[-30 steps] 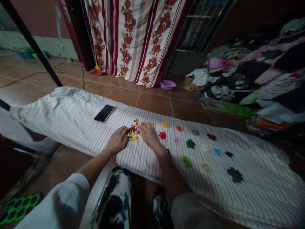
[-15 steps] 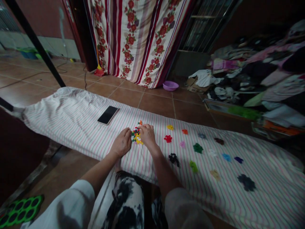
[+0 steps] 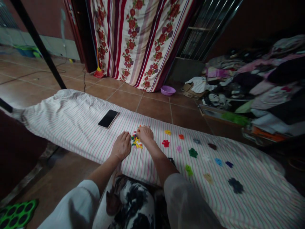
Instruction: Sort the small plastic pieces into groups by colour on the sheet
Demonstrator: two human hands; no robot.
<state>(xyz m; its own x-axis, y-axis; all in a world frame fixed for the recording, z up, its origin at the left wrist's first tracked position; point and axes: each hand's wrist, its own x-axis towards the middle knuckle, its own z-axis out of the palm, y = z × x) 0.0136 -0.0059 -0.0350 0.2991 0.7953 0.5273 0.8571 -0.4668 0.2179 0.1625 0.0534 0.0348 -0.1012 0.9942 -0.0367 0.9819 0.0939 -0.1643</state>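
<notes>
A mixed pile of small coloured pieces [image 3: 136, 143], too small to name exactly, lies on the striped cloth [image 3: 83, 111]. My left hand [image 3: 122, 145] rests flat on the cloth just left of this pile, its fingers stretched forward. Over the pile's far right side is my right hand [image 3: 145, 133], with thumb and fingers drawn together; whatever they pinch is hidden. To the right lie single-colour clusters of similar pieces, among them a red cluster [image 3: 165, 143], a yellow cluster [image 3: 167, 132] and a dark green cluster [image 3: 193, 152]. My right forearm partly covers a black cluster [image 3: 171, 161].
A smartphone [image 3: 108, 119] lies on the cloth to the left. Beyond the cloth, a purple basin [image 3: 168, 90] stands on the tiled floor below a floral curtain [image 3: 140, 41]. Heaped clothes [image 3: 257, 76] fill the far right. A green tray with round hollows [image 3: 17, 213] is at lower left.
The view has turned slightly, shifting the clusters to the left in the picture. My right hand has moved slightly toward the far edge of the mixed pile. My left hand's fingers look more stretched out.
</notes>
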